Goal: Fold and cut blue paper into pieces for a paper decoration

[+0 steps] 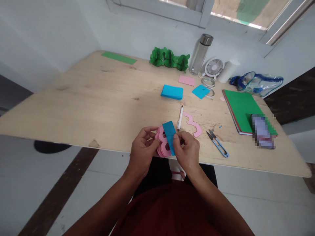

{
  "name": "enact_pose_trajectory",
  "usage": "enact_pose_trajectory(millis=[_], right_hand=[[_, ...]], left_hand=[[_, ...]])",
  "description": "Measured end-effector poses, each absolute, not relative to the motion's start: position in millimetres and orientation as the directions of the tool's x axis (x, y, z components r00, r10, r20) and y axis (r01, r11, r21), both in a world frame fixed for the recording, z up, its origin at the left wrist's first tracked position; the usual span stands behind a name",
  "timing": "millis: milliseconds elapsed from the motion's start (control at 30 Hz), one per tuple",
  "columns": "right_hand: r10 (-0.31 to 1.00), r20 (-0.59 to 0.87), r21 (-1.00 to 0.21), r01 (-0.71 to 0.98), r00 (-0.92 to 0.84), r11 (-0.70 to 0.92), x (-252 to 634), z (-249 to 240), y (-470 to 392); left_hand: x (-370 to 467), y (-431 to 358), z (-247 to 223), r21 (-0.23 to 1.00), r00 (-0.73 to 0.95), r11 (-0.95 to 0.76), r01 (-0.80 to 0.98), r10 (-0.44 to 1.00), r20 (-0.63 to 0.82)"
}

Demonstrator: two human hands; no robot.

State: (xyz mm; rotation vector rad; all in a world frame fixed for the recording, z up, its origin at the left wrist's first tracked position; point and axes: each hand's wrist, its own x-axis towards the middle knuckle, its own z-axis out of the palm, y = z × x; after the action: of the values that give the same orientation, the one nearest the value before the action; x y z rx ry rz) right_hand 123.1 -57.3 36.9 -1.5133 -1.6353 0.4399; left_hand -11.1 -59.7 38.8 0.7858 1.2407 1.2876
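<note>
My left hand [145,146] pinches a small stack of pink scalloped paper cutouts [161,149] with dark holes, close to the table's front edge. A folded blue paper strip [169,131] lies tilted against the right side of the cutouts, covering part of them. The thumb and fingers of my right hand [188,147] are closed on the strip's right edge. Just beyond my hands, a white pen [180,118] and a curvy pink paper offcut [193,124] rest on the wooden table. Blue thread snips [218,144] lie to the right of my right hand.
A blue paper stack [172,92], a blue square [200,91], tape rolls [208,82] and a pink slip [186,80] lie farther back. Green paper decoration [169,59], a bottle [200,55] and a fan [214,68] stand by the wall. A green book [246,108] bears a blurred phone [262,131].
</note>
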Motion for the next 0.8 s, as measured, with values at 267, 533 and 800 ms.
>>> enact_pose_trajectory(millis=[267, 533, 800], right_hand=[[0.93, 0.359, -0.722, 0.654, 0.079, 0.223, 123.3, 36.0, -56.2], [0.933, 0.35, -0.694, 0.692, 0.084, 0.198, 124.6, 30.4, -54.4], [0.946, 0.311, -0.711, 0.683, 0.095, 0.165, 124.5, 28.8, -53.0]], left_hand=[[-10.8, -59.3, 38.9, 0.947, -0.146, 0.183, -0.264, 0.963, -0.227], [-10.7, -57.6, 37.7, 0.948, -0.141, 0.182, -0.261, 0.964, -0.223], [-9.9, -56.4, 38.2, 0.951, -0.15, 0.183, -0.249, 0.963, -0.225]])
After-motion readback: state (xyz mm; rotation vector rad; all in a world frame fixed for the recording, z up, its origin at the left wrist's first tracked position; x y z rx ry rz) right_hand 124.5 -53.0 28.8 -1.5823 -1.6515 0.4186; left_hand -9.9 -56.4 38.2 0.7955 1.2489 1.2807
